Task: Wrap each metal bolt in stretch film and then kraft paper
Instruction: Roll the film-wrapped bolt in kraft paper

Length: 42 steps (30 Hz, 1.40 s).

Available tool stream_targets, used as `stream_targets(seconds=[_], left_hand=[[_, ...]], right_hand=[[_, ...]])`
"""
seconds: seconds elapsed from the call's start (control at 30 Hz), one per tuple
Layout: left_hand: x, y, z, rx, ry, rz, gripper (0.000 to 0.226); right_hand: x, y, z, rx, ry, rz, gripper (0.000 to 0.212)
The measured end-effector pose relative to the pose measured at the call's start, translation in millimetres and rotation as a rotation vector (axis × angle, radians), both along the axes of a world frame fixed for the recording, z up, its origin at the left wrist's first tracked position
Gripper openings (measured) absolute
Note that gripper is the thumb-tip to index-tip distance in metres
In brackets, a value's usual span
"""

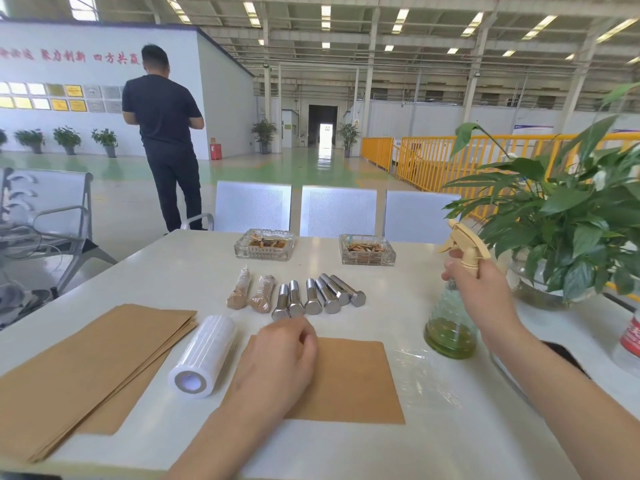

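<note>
Several bare metal bolts lie side by side in the middle of the white table. Left of them lie two bolts wrapped in film and kraft paper. A single kraft sheet lies flat in front of me, with a piece of stretch film spread to its right. The film roll lies left of the sheet. My left hand hovers over the sheet's far edge just short of the bolts, fingers loosely curled, holding nothing. My right hand grips the neck of a spray bottle with green liquid.
A stack of kraft sheets covers the near left. Two glass ashtrays stand at the far edge. A potted plant fills the right side, with a red-labelled bottle beyond. Metal chairs line the far side; a person stands behind.
</note>
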State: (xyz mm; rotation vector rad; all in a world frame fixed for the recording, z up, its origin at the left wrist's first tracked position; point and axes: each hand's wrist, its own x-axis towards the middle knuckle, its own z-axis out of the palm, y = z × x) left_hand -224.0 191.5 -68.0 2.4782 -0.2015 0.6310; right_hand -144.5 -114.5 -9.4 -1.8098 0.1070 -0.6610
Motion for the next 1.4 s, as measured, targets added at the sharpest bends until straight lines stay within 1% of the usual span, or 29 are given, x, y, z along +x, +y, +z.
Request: stream_targets(seconds=[0.07, 0.1, 0.2, 0.3, 0.37, 0.43, 0.5, 0.53, 0.57, 0.63, 0.67, 0.73, 0.77, 0.8, 0.9, 0.97, 1.03, 1.13, 1.17, 1.23, 1.4], left_hand=[[21, 8, 14, 0.029, 0.050, 0.091, 0.015], [32, 11, 22, 0.065, 0.084, 0.138, 0.015], [62, 15, 38, 0.191, 0.217, 0.247, 0.021], [80, 14, 38, 0.302, 0.355, 0.292, 0.031], [87, 13, 33, 0.376, 0.367, 0.319, 0.032], [90, 13, 27, 0.406, 0.353, 0.326, 0.033], [92, 14, 23, 0.381, 0.332, 0.345, 0.035], [92, 15, 23, 0.336, 0.326, 0.350, 0.036], [92, 17, 23, 0.269, 0.317, 0.354, 0.032], [91, 23, 29, 0.093, 0.303, 0.358, 0.014], [89, 27, 33, 0.007, 0.305, 0.370, 0.023], [85, 36, 42, -0.074, 0.306, 0.383, 0.039], [82, 40, 47, -0.073, 0.294, 0.370, 0.044], [76, 42, 52, -0.070, 0.288, 0.346, 0.044], [56, 46, 59, -0.083, 0.296, 0.185, 0.025], [45, 45, 56, -0.163, 0.346, 0.033, 0.023], [34, 42, 46, -0.253, 0.398, -0.119, 0.018], [17, 40, 28, -0.310, 0.422, -0.267, 0.014], [12, 40, 23, -0.297, 0.420, -0.296, 0.019], [3, 41, 14, -0.207, 0.378, -0.317, 0.026], [-3, 42, 5, -0.125, 0.291, -0.362, 0.022]], right_hand=[[0, 1, -5, 0.015, -0.051, -0.002, 0.011], [1, 1, -6, 0.018, -0.065, 0.001, 0.010], [3, 0, -7, 0.020, -0.080, 0.003, 0.010], [4, -1, -8, 0.013, -0.080, 0.014, 0.010], [4, -1, -8, 0.016, -0.083, 0.020, 0.009], [5, -1, -9, 0.026, -0.089, 0.028, 0.010], [4, -1, -9, 0.025, -0.094, 0.037, 0.013], [4, -1, -9, 0.024, -0.096, 0.040, 0.013], [4, -1, -8, 0.022, -0.096, 0.045, 0.013], [3, -2, -8, 0.023, -0.095, 0.054, 0.013], [3, -2, -8, 0.024, -0.094, 0.057, 0.013], [4, -2, -7, 0.025, -0.097, 0.057, 0.015], [4, -2, -7, 0.025, -0.099, 0.056, 0.017], [5, -2, -7, 0.024, -0.100, 0.054, 0.018], [6, -2, -7, 0.026, -0.104, 0.048, 0.016], [6, -2, -7, 0.029, -0.111, 0.052, 0.014], [6, -1, -7, 0.024, -0.109, 0.050, 0.017], [6, -1, -8, 0.027, -0.104, 0.045, 0.024], [6, -1, -8, 0.027, -0.100, 0.044, 0.024], [7, -2, -9, 0.038, -0.094, 0.045, 0.018], [8, -3, -10, 0.047, -0.094, 0.057, 0.008]])
